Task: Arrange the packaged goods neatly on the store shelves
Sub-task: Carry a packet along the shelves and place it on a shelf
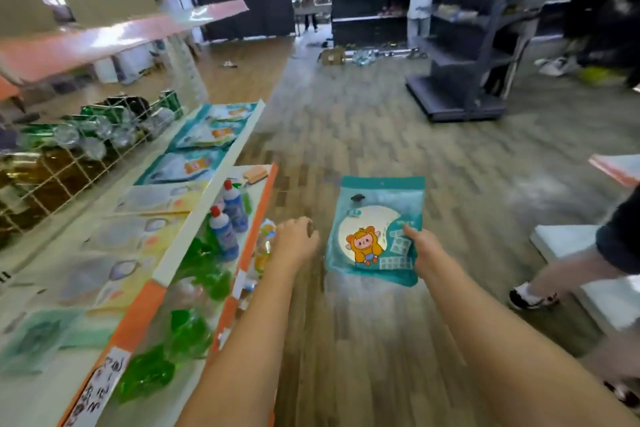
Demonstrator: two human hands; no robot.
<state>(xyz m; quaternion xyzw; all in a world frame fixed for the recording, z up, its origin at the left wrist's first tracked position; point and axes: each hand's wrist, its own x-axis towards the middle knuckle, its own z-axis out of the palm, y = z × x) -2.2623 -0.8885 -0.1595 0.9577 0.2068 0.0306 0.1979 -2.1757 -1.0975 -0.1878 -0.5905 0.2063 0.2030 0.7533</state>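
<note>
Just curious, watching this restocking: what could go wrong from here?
The right hand pinches the teal packet only at its right edge, out over the floor, so that thin grip might slip. Someone's leg is close on the right, so a bump seems possible. The blue bottles stand near the shelf edge by the left hand and could get knocked.

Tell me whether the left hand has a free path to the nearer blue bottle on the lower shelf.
Probably yes. The left hand hovers empty beside the lower shelf, and the nearer blue bottle stands just inside the shelf's open front, with nothing visible between them.
</note>
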